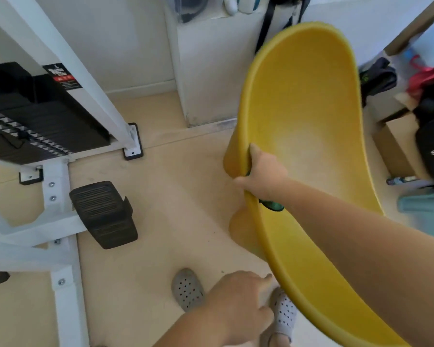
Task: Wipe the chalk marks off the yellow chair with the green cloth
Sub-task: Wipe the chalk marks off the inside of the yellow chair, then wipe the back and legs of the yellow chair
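The yellow chair (303,116) is a moulded plastic shell, tilted, filling the right half of the view. A pale chalky smear shows on its inner surface near the middle. My right hand (263,171) grips the chair's left rim, thumb over the edge, with the green cloth (272,205) bunched under the palm; only a dark green corner of it shows below the wrist. My left hand (238,306) is low in the view beside the chair's near rim, fingers loosely curled with the index finger stretched toward the rim, holding nothing.
A white-framed weight machine (60,246) with a black weight stack (35,121) and a black foot pedal (103,214) fills the left. A white pillar (206,71) stands behind the chair. Bags and cardboard boxes (396,149) crowd the right. My grey perforated shoes (187,289) stand on the beige floor.
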Tool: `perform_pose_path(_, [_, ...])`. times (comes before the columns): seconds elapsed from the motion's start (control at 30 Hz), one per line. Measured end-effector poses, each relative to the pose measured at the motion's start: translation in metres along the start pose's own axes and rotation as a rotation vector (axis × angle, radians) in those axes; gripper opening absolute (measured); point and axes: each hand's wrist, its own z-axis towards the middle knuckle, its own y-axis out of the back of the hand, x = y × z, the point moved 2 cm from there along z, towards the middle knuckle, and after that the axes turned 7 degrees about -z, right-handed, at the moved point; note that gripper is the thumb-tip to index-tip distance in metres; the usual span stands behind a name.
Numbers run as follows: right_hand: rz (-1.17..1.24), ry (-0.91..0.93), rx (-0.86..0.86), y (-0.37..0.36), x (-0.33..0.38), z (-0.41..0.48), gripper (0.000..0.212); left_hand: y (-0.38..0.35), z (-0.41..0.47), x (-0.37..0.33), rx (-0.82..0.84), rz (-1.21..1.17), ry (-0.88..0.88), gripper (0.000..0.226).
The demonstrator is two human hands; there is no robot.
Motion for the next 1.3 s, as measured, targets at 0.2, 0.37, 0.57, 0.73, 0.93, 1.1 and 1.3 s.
perform_pose_path(0.2, [-0.165, 0.206, 0.263, -0.037, -0.071, -0.092, 0.109, 0.086, 0.015, -0.010, -0.646, 0.333, -0.115, 0.058])
perform_pose_path(0.37, [-0.178, 0.332, 0.486, -0.058, -0.123, -0.169, 0.106, 0.135, 0.034, -0.022, -0.328, 0.924, -0.020, 0.108])
perform_pose_path(0.57, [-0.260, 0.470, 0.497, -0.066, -0.164, -0.192, 0.106, 0.110, 0.039, -0.001, -0.141, 0.964, 0.039, 0.097])
perform_pose_path(0.73, [-0.393, 0.523, 0.472, -0.061, -0.171, -0.192, 0.102, 0.085, 0.032, 0.020, -0.295, 0.916, -0.041, 0.091])
perform_pose_path(0.93, [-0.604, 0.592, 0.412, -0.030, -0.184, -0.167, 0.094, 0.058, 0.015, 0.041, -0.460, 0.830, -0.045, 0.079])
perform_pose_path(1.1, [-0.834, 0.546, 0.303, 0.010, -0.198, -0.117, 0.075, 0.045, 0.021, 0.043, -0.606, 0.769, -0.085, 0.066])
perform_pose_path(1.3, [-0.913, 0.517, 0.205, 0.057, -0.214, -0.070, 0.047, 0.033, 0.050, 0.019, -0.820, 0.684, -0.078, 0.056])
